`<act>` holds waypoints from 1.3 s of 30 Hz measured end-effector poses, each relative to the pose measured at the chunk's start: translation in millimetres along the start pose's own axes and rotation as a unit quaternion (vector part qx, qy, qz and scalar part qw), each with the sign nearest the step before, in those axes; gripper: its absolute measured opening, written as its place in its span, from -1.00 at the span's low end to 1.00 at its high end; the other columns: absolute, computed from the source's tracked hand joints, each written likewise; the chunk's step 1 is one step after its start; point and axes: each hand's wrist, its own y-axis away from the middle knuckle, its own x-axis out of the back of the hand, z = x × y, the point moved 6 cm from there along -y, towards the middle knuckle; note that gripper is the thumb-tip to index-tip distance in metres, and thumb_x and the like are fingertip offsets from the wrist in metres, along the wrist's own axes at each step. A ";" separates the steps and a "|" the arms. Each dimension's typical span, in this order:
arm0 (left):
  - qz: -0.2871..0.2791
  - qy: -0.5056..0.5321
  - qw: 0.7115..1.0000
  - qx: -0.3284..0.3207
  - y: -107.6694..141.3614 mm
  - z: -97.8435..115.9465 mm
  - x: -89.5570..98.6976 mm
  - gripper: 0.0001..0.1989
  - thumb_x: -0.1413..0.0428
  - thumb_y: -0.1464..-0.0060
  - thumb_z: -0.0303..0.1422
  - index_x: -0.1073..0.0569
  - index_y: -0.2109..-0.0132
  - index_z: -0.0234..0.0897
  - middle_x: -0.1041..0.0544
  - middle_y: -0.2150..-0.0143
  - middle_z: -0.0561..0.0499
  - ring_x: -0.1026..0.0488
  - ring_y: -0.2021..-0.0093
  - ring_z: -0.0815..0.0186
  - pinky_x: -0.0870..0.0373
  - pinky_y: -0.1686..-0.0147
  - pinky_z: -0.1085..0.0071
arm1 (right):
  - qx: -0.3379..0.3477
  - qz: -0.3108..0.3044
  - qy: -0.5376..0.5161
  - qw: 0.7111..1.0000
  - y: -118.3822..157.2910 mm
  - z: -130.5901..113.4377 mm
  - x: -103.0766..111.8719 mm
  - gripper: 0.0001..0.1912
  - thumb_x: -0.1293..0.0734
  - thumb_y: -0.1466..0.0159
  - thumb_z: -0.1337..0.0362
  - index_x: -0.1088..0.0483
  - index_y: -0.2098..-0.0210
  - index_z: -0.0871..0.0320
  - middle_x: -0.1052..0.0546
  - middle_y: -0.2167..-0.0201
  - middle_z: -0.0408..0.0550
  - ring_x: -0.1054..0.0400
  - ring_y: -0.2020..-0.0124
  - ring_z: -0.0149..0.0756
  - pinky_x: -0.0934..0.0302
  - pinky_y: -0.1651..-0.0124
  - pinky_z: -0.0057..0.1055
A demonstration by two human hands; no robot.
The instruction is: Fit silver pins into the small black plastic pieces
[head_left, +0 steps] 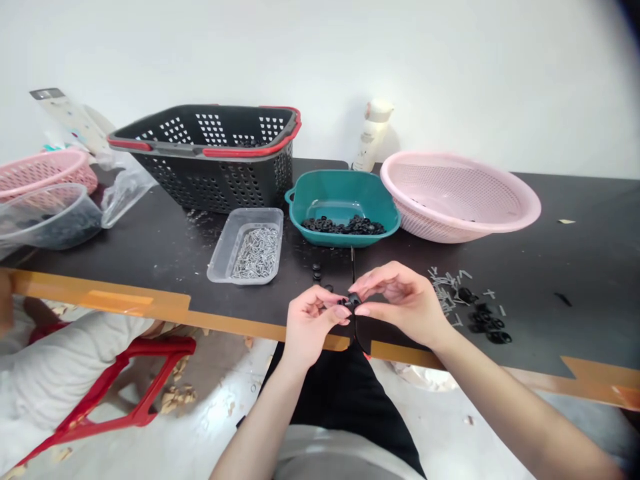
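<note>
Holding small black piece (354, 299) over dark table (170, 260).
Clamping it in fingertips of left hand (309, 322) and right hand (407, 305), near teal basin (345, 236).

Small, glossy black parts (354, 300) with rounded outlines are held close together, raised near the front edge of the worktop (530, 267); whether they join is unclear.
</note>
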 end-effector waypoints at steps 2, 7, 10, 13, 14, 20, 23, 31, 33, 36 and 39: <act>0.006 -0.003 1.000 0.001 -0.5 1.0 -0.6 -0.65 -0.42 0.33 -0.18 -0.51 0.49 -0.34 -0.53 0.58 0.08 -0.47 0.63 0.42 -0.52 0.57 0.51 | -0.004 -0.010 -0.001 1.000 0.8 1.9 -2.6 -0.72 -0.55 -0.04 0.39 -0.48 0.27 0.10 -0.61 0.34 -0.09 -0.53 0.35 -0.30 -0.48 0.25 -0.35; 0.015 -0.022 1.000 -0.005 -0.1 2.7 -1.2 -0.63 -0.41 0.34 -0.17 -0.47 0.52 -0.33 -0.50 0.62 0.10 -0.47 0.63 0.41 -0.48 0.56 0.50 | -0.011 -0.010 -0.008 1.000 1.8 5.4 -5.0 -0.74 -0.55 -0.05 0.39 -0.46 0.32 0.10 -0.60 0.33 -0.12 -0.53 0.35 -0.31 -0.47 0.27 -0.36; 0.012 -0.029 0.999 -0.007 0.6 1.8 -0.7 -0.61 -0.40 0.32 -0.14 -0.44 0.53 -0.33 -0.49 0.63 0.11 -0.46 0.61 0.41 -0.47 0.54 0.49 | -0.014 -0.014 -0.013 1.000 1.8 5.7 -6.1 -0.74 -0.53 -0.06 0.44 -0.46 0.32 0.09 -0.60 0.35 -0.14 -0.52 0.38 -0.34 -0.46 0.29 -0.40; -0.002 -0.023 1.000 -0.011 0.2 1.1 -0.7 -0.61 -0.39 0.29 -0.14 -0.42 0.54 -0.33 -0.47 0.63 0.12 -0.43 0.62 0.44 -0.43 0.54 0.52 | -0.020 -0.009 -0.008 1.000 2.3 6.0 -6.5 -0.73 -0.53 -0.06 0.47 -0.48 0.30 0.08 -0.61 0.40 -0.15 -0.53 0.42 -0.36 -0.46 0.31 -0.45; -0.010 -0.023 1.000 -0.014 -0.1 1.3 -1.5 -0.60 -0.39 0.28 -0.14 -0.41 0.55 -0.33 -0.45 0.64 0.12 -0.41 0.62 0.45 -0.41 0.54 0.53 | -0.026 -0.004 -0.006 1.000 2.6 6.5 -6.6 -0.73 -0.53 -0.05 0.46 -0.49 0.30 0.09 -0.61 0.41 -0.15 -0.53 0.43 -0.36 -0.46 0.32 -0.46; -0.048 -0.011 0.999 -0.020 -1.4 5.7 -10.2 -0.49 -0.43 0.38 -0.14 -0.26 0.65 -0.34 -0.34 0.66 0.16 -0.27 0.62 0.51 -0.20 0.59 0.58 | -0.080 -0.010 -0.039 0.996 5.3 12.7 -11.5 -0.78 -0.54 -0.06 0.40 -0.51 0.31 0.11 -0.64 0.41 -0.11 -0.57 0.40 -0.31 -0.49 0.31 -0.47; -0.053 -0.004 0.998 -0.034 -0.4 8.4 -12.7 -0.43 -0.44 0.45 -0.14 -0.19 0.68 -0.33 -0.34 0.65 0.15 -0.26 0.59 0.48 -0.19 0.56 0.56 | -0.103 -0.030 -0.077 0.991 5.5 15.7 -15.0 -0.75 -0.53 -0.06 0.40 -0.53 0.26 0.12 -0.65 0.37 -0.08 -0.57 0.36 -0.30 -0.49 0.26 -0.47; -0.050 -0.072 0.996 -0.035 2.5 4.1 -6.7 -0.43 -0.43 0.41 -0.16 -0.16 0.69 -0.32 -0.18 0.70 0.21 -0.07 0.63 0.54 0.00 0.58 0.55 | -0.130 -0.092 -0.171 0.972 7.6 23.6 -24.0 -0.70 -0.51 -0.08 0.44 -0.52 0.19 0.09 -0.64 0.29 -0.11 -0.56 0.28 -0.35 -0.46 0.19 -0.48; -0.052 -0.071 0.995 -0.049 3.0 5.3 -7.3 -0.44 -0.42 0.37 -0.17 -0.17 0.68 -0.33 -0.20 0.71 0.21 -0.10 0.64 0.54 -0.03 0.59 0.56 | -0.137 -0.088 -0.172 0.971 8.2 24.8 -23.1 -0.68 -0.51 -0.11 0.41 -0.48 0.15 0.10 -0.64 0.28 -0.08 -0.56 0.28 -0.33 -0.46 0.18 -0.43; -0.025 -0.059 0.992 -0.105 4.6 10.6 -4.4 -0.58 -0.44 0.39 -0.27 -0.33 0.57 -0.32 -0.29 0.60 0.19 -0.20 0.60 0.52 -0.19 0.57 0.58 | -0.144 -0.069 -0.182 0.970 8.2 24.7 -19.9 -0.70 -0.50 -0.14 0.37 -0.43 0.15 0.11 -0.64 0.31 -0.08 -0.56 0.31 -0.34 -0.45 0.23 -0.44; 0.001 -0.067 0.984 -0.167 7.8 15.2 0.2 -0.57 -0.44 0.35 -0.38 -0.53 0.23 -0.21 -0.38 0.33 0.11 -0.35 0.46 0.47 -0.43 0.43 0.51 | -0.144 -0.049 -0.184 0.971 8.1 23.9 -16.1 -0.75 -0.48 -0.18 0.32 -0.39 0.19 0.10 -0.63 0.36 -0.10 -0.55 0.32 -0.33 -0.44 0.23 -0.40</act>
